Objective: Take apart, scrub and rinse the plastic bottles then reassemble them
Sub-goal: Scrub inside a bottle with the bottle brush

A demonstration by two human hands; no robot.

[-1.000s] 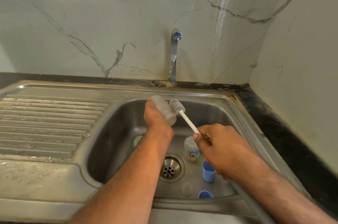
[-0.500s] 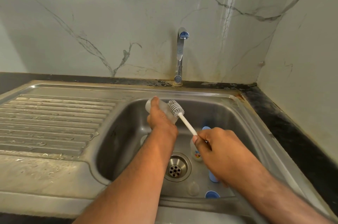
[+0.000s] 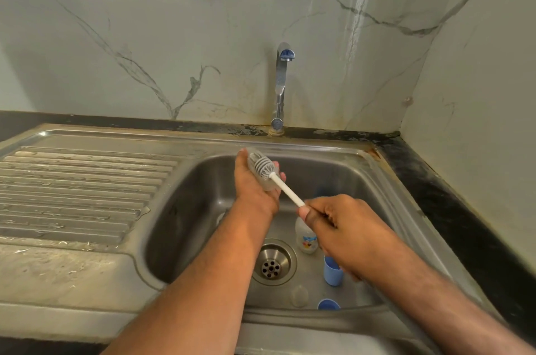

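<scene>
Left hand (image 3: 255,183): fingers curled round one clear bottle (image 3: 262,170), held tilted above the far left part of the sink basin (image 3: 203,209), mouth toward the right hand.
Right hand (image 3: 342,227): fingers and thumb clamped on the white handle of one bottle brush (image 3: 278,180); grey bristle head sits inside the held bottle, handle slanting down and right to the fist.
Room: both hands above the basin, near its back wall; basin floor open to the left of the drain (image 3: 271,263); ribbed draining board (image 3: 81,189) to the left; one tap (image 3: 281,85) behind the rim, apart from the hands.
Basin floor, counted: one second bottle (image 3: 304,235) with printed label, lying just right of the drain, partly under the right hand; two blue caps (image 3: 332,269) (image 3: 327,304); one small clear piece (image 3: 298,295) near the front wall, kind unclear.
Marble wall (image 3: 174,35) behind and right.
</scene>
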